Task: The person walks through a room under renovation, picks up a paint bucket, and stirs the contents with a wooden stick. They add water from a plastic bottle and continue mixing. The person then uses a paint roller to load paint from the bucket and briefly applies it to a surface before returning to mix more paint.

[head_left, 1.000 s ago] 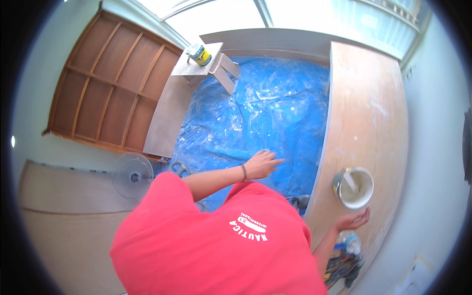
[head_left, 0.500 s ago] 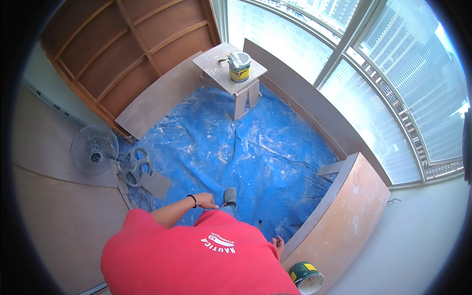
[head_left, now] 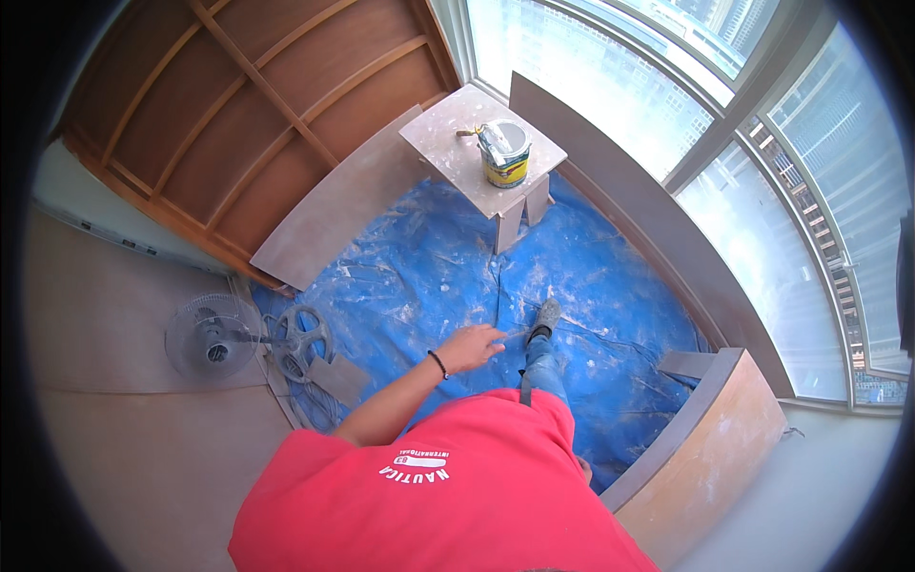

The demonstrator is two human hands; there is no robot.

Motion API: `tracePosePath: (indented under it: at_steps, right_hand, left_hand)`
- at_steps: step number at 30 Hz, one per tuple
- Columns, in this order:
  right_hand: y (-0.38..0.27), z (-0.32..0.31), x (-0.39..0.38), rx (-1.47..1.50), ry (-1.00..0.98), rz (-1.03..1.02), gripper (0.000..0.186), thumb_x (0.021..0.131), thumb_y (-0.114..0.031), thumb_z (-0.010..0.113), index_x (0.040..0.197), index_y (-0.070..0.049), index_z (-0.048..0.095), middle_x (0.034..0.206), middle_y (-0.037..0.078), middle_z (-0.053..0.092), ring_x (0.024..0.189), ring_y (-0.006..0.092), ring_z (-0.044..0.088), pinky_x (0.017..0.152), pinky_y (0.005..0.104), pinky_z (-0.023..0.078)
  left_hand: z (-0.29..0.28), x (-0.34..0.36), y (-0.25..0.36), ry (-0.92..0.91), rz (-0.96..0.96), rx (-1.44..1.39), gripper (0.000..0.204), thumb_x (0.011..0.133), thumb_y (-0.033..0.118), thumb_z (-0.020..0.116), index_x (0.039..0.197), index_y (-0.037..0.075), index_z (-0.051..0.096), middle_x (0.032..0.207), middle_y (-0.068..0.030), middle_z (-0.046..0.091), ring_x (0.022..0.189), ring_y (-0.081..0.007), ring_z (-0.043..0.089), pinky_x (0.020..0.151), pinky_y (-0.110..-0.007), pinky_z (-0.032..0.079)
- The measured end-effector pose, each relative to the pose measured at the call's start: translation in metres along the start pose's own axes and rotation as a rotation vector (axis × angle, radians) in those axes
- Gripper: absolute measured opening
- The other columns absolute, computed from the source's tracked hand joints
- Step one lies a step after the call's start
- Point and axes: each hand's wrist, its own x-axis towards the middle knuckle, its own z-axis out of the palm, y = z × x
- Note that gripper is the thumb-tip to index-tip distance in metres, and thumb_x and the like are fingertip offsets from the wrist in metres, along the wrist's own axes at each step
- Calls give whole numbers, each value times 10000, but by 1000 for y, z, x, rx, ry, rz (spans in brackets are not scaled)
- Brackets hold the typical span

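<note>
The left hand (head_left: 472,348) is hanging above the blue sheet (head_left: 429,243), its fingers loosely spread and holding nothing. The right hand (head_left: 582,466) is showing only a sliver at 4 o'clock from the left hand, mostly hiding behind the red shirt (head_left: 438,505), so I cannot tell its grip. The blue sheet is covering the floor. At 2 o'clock from the left hand, 1 shoe (head_left: 546,316) is resting on it. At 12 o'clock, 1 bucket (head_left: 506,170) is standing upright on a small table (head_left: 443,133). At 9 o'clock, a fan (head_left: 212,345) is sitting near the sheet's edge. At 4 o'clock, a wooden bench (head_left: 710,458) is standing, well apart from the left hand.
</note>
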Motion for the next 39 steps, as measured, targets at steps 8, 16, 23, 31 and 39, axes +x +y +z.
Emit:
tracePosePath:
  at_steps: [8,16,23,31,39]
  right_hand:
    - [-309,48,199,-409,-35,-125,616,837,-247,871,1370,-73,619,1019,116,772,905,231,728,797,394,573]
    - [-608,195,304,-638,-168,-740,819,760,-319,936,1464,-137,560,1287,124,693,1131,313,694,1002,438,558]
    - [-714,365,258,-626,-68,-760,1122,673,-375,993,1606,-159,409,1510,147,541,1368,338,559,1147,469,480]
    - [-716,461,258,-530,-20,-569,1378,614,-391,1019,1696,-146,202,1578,195,469,1432,409,498,1181,488,444]
    - [-714,482,300,-349,-51,-682,1565,450,-281,1061,1682,-20,132,1660,254,329,1529,442,338,1276,479,313]
  left_hand:
    - [-158,106,-68,457,-327,65,325,1044,236,637,1323,88,712,1140,-167,720,1037,-380,700,893,-465,563]
    - [-293,261,-135,645,-53,284,253,1020,166,637,1237,89,742,1075,-132,698,1015,-346,689,891,-461,563]
    - [-330,422,-244,289,300,611,367,944,78,608,1278,154,739,1221,-119,678,1177,-282,650,1023,-426,492]
    - [-324,480,-297,32,561,673,340,926,133,608,1239,134,740,1209,-107,669,1159,-262,642,1027,-426,454]
    - [-336,482,-276,-18,506,699,229,877,133,634,1102,116,674,1141,-107,655,1130,-264,644,952,-427,488]
